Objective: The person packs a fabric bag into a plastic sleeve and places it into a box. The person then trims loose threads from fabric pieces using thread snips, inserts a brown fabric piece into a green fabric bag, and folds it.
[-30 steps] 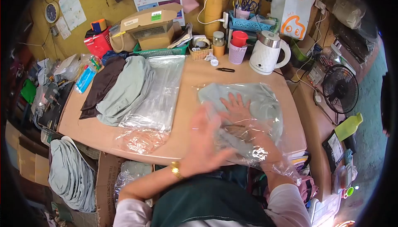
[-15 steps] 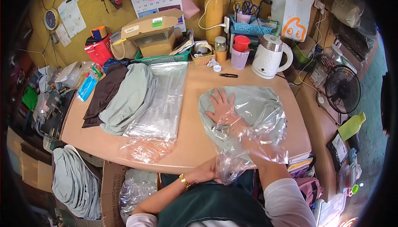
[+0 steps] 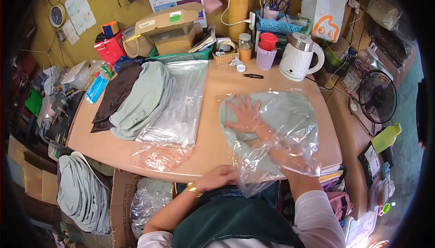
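My right hand [image 3: 244, 114] is inside a clear plastic bag [image 3: 297, 159], palm down with the fingers spread. It presses on a folded piece of grey-green cloth [image 3: 290, 112] in the same bag, which lies on the table's right half. The bag's mouth surrounds my right forearm and hangs a little over the front edge. My left hand [image 3: 218, 177], below a gold watch, pinches the bag's rim at the lower left. Its fingertips are partly covered by the plastic.
On the left lie more grey-green cloth [image 3: 142, 101], dark brown cloth [image 3: 118, 96] and a stack of clear bags [image 3: 186, 105]. Behind are small black snips [image 3: 253, 76], a white kettle [image 3: 297, 57] and baskets. A fan [image 3: 377, 96] stands right; folded cloth [image 3: 84, 193] sits lower left.
My left hand has risen toward the table edge, lifting the bag's rim. The bag is spread flatter, and its far edge shows beyond the cloth. My right hand stays spread on the cloth.
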